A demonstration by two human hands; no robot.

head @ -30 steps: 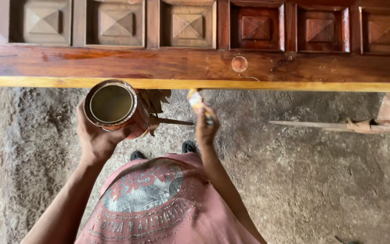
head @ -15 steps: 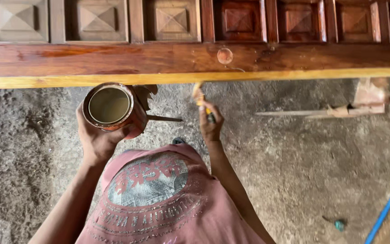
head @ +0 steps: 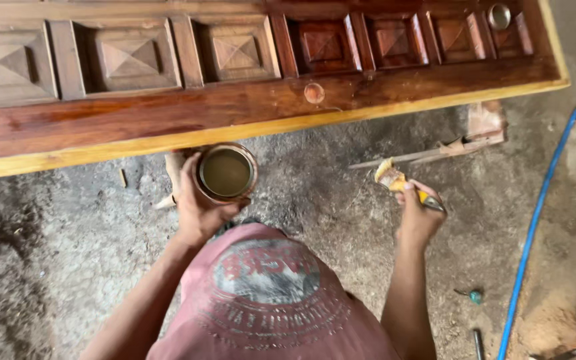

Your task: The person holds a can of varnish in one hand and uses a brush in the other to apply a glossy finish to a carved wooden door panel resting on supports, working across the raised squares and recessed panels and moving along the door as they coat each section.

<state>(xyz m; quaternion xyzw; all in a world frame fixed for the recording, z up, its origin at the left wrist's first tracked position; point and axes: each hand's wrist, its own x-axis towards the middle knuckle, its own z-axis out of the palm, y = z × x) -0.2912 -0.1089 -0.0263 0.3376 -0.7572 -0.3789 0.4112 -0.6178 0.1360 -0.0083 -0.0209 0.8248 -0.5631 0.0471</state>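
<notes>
Below door edge: left hand [head: 198, 203] fingers gripping tin [head: 227, 173] of murky olive liquid; right hand [head: 418, 217] fingers clasping brush [head: 398, 180].

One door [head: 168, 113], one tin [head: 226, 173], one brush [head: 401, 183], two hands [head: 198, 207] [head: 418, 220]

Worn on the head, looking steeply down past the chest to the floor [head: 315, 200]. Close above both hands, facing the carved door panel [head: 168, 107] ahead. Tilted slightly, perhaps.
</notes>
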